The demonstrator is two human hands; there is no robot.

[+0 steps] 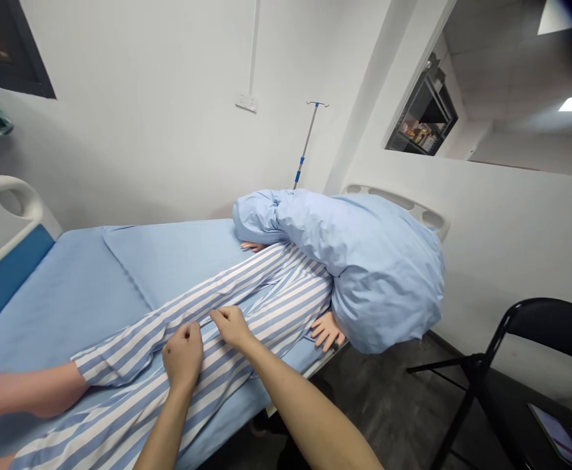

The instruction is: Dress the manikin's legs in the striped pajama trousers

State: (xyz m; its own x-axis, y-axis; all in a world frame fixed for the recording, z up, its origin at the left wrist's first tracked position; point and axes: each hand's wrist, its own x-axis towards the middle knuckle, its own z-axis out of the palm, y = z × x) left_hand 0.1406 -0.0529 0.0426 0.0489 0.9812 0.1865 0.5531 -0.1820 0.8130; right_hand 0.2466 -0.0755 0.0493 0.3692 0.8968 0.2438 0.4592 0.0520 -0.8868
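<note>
Right forearm [308, 406] across bed edge [322, 365]; left hand [182, 358], right hand [233, 328] fisted over striped trousers [286, 312].

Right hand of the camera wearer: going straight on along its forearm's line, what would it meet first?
The right hand would probably meet the far leg of the striped trousers first, though depth is unclear in this one view.

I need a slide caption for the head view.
Left hand and right hand, both curled, over striped trousers on a blue-sheeted bed.
</note>
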